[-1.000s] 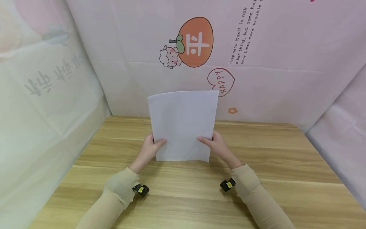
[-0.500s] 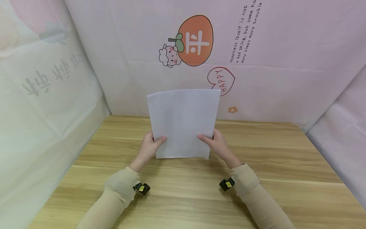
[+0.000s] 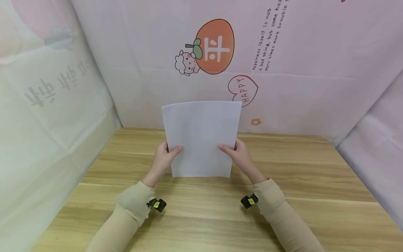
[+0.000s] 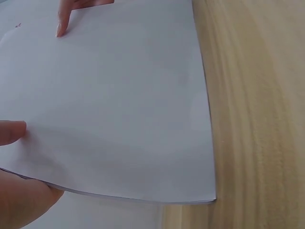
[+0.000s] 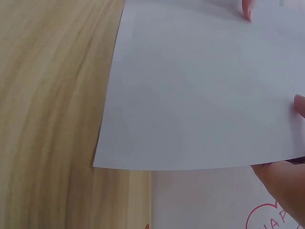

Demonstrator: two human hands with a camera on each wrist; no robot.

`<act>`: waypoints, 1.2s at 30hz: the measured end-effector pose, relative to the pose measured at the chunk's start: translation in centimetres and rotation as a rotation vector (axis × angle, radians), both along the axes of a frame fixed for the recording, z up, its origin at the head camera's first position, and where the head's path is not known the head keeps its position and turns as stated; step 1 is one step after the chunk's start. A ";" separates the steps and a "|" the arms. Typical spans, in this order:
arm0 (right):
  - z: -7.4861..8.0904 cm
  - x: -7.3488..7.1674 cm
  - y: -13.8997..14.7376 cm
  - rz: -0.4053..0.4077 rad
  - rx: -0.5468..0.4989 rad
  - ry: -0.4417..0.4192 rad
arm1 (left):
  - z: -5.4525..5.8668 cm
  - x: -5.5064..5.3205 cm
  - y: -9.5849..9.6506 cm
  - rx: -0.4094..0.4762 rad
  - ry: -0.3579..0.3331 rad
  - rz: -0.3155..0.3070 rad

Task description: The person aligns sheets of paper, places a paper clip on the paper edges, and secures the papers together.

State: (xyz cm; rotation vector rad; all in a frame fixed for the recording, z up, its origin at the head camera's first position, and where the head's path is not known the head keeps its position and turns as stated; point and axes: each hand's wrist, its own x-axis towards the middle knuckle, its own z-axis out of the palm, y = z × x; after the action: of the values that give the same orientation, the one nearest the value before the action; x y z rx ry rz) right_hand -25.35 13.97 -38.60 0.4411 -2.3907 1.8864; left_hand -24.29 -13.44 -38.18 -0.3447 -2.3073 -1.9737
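Upright in the middle of the head view stands blank white paper (image 3: 201, 140), slightly curved along its top edge. In the left wrist view its side edge looks thick, like a thin stack; the number of sheets cannot be told. My left hand (image 3: 163, 159) grips the left side, thumb (image 4: 13, 131) on the near face and fingers behind. On the opposite side my right hand (image 3: 244, 160) grips it the same way, its thumb (image 5: 300, 105) lying flat on the face. Most of the fingers are hidden behind the paper. The lower edge is just over or on the table; which, I cannot tell.
A wood-grain table (image 3: 201, 217) spreads beneath both forearms. Behind it hangs a pale printed cloth (image 3: 141, 87) with an orange fruit drawing and lettering. More cloth encloses the left and right sides. Each sleeve carries a small black wrist camera (image 3: 160, 205).
The paper rises a little, then comes back down to about its earlier height. Both hands now grip it slightly higher up its sides than a second ago.
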 end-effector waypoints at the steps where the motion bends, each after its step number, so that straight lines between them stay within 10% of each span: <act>1: 0.1 0.0 0.0 -0.001 -0.003 0.004 | 0.1 -0.1 0.0 0.008 0.005 0.000; 36: 2.1 0.3 -0.1 -0.015 -0.063 0.006 | 1.6 -0.1 0.5 0.119 0.072 0.041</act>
State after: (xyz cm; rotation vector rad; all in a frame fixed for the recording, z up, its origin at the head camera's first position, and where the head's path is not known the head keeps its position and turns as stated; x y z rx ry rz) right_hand -25.02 13.90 -36.51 0.4229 -2.3169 1.9446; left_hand -24.42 -12.98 -36.59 -0.3504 -2.1257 -2.0325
